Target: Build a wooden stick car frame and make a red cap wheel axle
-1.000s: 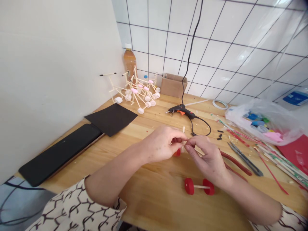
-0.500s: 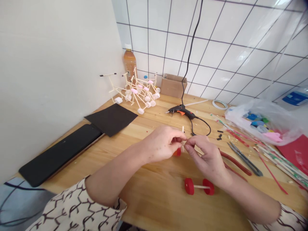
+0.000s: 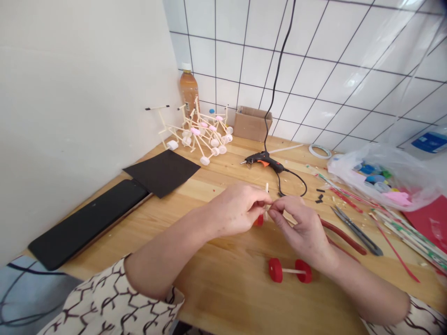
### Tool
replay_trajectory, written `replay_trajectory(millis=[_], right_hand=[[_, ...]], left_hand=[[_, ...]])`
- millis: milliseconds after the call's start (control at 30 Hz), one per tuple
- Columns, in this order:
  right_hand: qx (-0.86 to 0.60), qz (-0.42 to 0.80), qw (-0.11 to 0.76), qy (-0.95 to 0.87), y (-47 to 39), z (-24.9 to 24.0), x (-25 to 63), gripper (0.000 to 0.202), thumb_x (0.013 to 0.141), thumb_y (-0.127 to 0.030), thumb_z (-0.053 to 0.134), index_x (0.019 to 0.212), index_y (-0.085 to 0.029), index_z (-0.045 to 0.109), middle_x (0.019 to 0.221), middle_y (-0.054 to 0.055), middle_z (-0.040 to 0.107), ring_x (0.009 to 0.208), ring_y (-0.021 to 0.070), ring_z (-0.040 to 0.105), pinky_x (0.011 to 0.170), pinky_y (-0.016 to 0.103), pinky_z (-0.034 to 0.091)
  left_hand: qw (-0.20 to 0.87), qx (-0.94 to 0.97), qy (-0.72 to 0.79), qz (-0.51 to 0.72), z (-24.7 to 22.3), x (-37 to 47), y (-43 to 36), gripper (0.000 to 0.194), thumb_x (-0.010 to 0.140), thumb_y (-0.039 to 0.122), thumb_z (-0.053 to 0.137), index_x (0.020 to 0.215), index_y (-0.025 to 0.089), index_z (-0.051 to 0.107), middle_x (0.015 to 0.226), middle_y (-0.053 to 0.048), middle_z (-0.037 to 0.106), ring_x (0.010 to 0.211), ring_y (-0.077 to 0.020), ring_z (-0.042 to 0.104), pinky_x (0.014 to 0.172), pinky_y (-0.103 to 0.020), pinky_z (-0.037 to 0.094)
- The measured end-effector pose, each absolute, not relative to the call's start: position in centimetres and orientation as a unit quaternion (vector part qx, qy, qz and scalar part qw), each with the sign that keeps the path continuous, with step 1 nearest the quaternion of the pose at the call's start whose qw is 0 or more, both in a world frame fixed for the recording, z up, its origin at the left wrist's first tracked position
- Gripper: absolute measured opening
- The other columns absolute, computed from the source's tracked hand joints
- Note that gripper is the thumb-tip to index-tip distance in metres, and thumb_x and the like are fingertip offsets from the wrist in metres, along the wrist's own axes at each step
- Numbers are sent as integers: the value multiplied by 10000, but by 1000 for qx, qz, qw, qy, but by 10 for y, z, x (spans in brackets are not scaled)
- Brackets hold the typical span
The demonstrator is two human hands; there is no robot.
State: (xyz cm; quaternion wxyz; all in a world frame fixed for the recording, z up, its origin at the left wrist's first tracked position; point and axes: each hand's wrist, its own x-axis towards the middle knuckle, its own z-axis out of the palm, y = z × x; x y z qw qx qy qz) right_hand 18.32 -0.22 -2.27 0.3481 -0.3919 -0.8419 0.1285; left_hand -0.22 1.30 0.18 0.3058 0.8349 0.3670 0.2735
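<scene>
My left hand (image 3: pixel 237 209) and my right hand (image 3: pixel 302 228) meet over the middle of the table, thumb and fingertips pinched together. Between them is a small frame of thin wooden sticks, with one stick end (image 3: pixel 267 187) pointing up past the fingers. A red bottle cap (image 3: pixel 259 220) peeks out under my left fingers. Most of the frame is hidden by the hands. Nearer to me lies a pair of red caps joined by a stick axle (image 3: pixel 289 271). Pliers with red handles (image 3: pixel 344 232) lie partly behind my right hand.
A black glue gun (image 3: pixel 265 160) with its cord lies beyond my hands. Scissors (image 3: pixel 358 232), coloured strips and a plastic bag of caps (image 3: pixel 384 177) are at right. At left are a phone (image 3: pixel 89 223), black sheet (image 3: pixel 164 172), several stick models (image 3: pixel 200 132) and a bottle (image 3: pixel 189 88).
Almost nothing differs. Both hands keep the same pinch at the same spot, and the whole view has shifted very slightly.
</scene>
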Motion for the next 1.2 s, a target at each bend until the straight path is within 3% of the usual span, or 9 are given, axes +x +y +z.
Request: replay_trajectory(millis=[600, 867, 967, 1100, 1200], right_hand=[[-390, 135, 346, -842, -2, -20, 185, 152, 886, -213, 494, 748, -213, 560, 670, 0, 620, 649, 152, 573, 658, 309, 429], [-399, 137, 357, -834, -1, -16, 190, 176, 912, -238, 468, 762, -210, 556, 669, -1, 595, 654, 152, 563, 661, 305, 430], [-402, 134, 357, -833, -1, -16, 191, 179, 913, -241, 467, 764, -210, 560, 680, 2, 602, 657, 152, 564, 655, 302, 430], [-410, 138, 360, -827, 0, -17, 191, 177, 908, -233, 477, 756, -206, 562, 674, -2, 598, 647, 143, 557, 637, 288, 426], [-420, 146, 362, -819, 1, -18, 191, 162, 905, -225, 483, 771, -205, 571, 679, -1, 601, 641, 138, 557, 614, 274, 425]], left_hand=[[299, 842, 362, 265, 3, -2, 12, 194, 812, 92, 511, 901, 168, 666, 781, -16, 661, 737, -141, 593, 668, -239, 449], [305, 825, 396, 264, 3, -5, 11, 322, 787, 120, 546, 1096, 185, 611, 814, -11, 668, 735, -144, 607, 700, -269, 473], [300, 817, 415, 263, 6, -7, 10, 274, 759, 134, 585, 1028, 178, 617, 826, -15, 663, 740, -148, 605, 695, -275, 479], [325, 799, 429, 267, 12, -11, 9, 72, 767, 143, 580, 825, 158, 620, 765, -12, 662, 707, -133, 603, 658, -248, 472], [333, 792, 443, 255, 13, -12, 10, 53, 777, 164, 576, 757, 157, 625, 704, -4, 664, 652, -124, 599, 623, -241, 458]])
